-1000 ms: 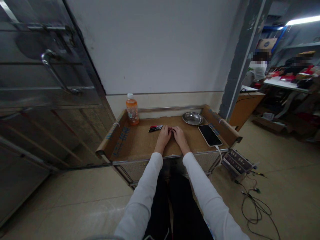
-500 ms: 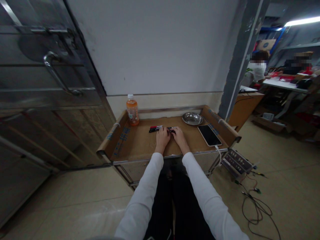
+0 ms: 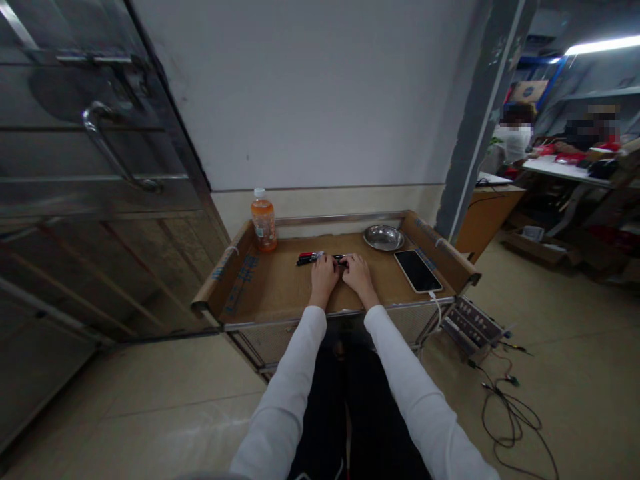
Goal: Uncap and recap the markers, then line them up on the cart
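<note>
A small bundle of pens (image 3: 306, 259), black with a red one among them, lies crosswise on the cardboard-lined top of a cart (image 3: 280, 287). My left hand (image 3: 325, 275) is closed over the middle of the bundle, knuckles up, hiding part of it. Close beside it, my right hand (image 3: 357, 272) has its fingers curled on the right ends of the pens. Their left ends stick out past my left hand. How many pens there are is hard to make out.
A bottle of orange drink (image 3: 263, 221) stands at the back left. At the right are a shiny metal dish (image 3: 383, 238) and a phone (image 3: 418, 271) with a white cable. Raised cardboard sides edge the cart. A device (image 3: 473, 330) and black cables lie on the floor; people sit farther back.
My right hand's fingers have shifted slightly on the pens. The whole view has moved a little; the pens, dish, phone and bottle keep their places on the cart.
</note>
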The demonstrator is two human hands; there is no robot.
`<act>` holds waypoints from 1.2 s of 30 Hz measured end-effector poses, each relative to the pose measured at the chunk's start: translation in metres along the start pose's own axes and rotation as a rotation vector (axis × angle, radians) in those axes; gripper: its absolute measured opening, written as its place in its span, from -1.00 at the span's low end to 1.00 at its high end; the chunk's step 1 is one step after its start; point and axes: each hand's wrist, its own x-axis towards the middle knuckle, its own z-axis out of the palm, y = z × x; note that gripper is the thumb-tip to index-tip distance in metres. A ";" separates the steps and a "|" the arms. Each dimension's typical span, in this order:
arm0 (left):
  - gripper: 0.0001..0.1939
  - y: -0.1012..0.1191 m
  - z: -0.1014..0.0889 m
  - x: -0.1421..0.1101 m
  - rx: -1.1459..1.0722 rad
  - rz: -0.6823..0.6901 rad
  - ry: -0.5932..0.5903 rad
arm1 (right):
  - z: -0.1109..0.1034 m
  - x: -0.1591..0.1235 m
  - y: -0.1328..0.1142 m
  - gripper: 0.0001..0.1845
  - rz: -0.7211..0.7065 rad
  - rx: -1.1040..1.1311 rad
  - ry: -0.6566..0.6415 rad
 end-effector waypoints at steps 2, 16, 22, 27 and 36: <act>-0.83 0.001 -0.001 0.000 -0.004 -0.008 0.003 | 0.001 0.001 0.001 -0.61 -0.014 0.014 0.005; -0.63 -0.009 0.007 -0.002 -0.033 -0.324 0.240 | -0.002 0.001 0.001 -0.74 0.050 0.005 0.078; -0.66 -0.007 0.006 -0.004 -0.001 -0.339 0.242 | 0.000 0.000 0.002 -0.75 0.116 -0.033 0.075; -0.70 -0.006 0.003 -0.004 0.047 -0.379 0.236 | 0.001 -0.001 0.002 -0.75 0.114 -0.045 0.096; -0.70 -0.001 0.000 -0.004 0.105 -0.460 0.247 | -0.003 0.001 -0.004 -0.70 -0.078 0.048 -0.074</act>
